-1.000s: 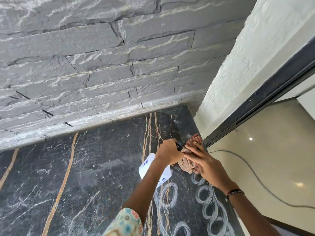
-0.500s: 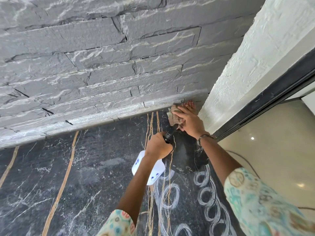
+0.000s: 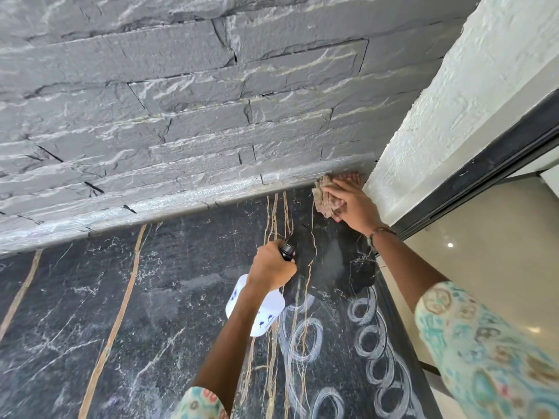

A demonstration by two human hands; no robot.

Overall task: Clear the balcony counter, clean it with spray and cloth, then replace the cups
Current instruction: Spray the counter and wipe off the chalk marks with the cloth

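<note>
My right hand point(image 3: 352, 204) presses a crumpled pinkish-brown cloth point(image 3: 325, 201) onto the far right corner of the black marble counter point(image 3: 181, 297), where the stone wall meets the white pillar. My left hand point(image 3: 272, 267) grips a white spray bottle point(image 3: 260, 316) with a black nozzle, held just above the counter, nearer to me than the cloth. A darker wiped patch lies between the two hands. White looping smear marks run along the counter's right side. No cups are in view.
A grey rough stone wall point(image 3: 181, 116) backs the counter. A white textured pillar point(image 3: 438, 116) and a black door frame point(image 3: 484, 176) bound it on the right. Beyond lies a glossy beige floor point(image 3: 484, 267).
My right hand has carried the cloth from beside the bottle nozzle up into the far corner against the wall. The left hand with the bottle has stayed near the same spot.
</note>
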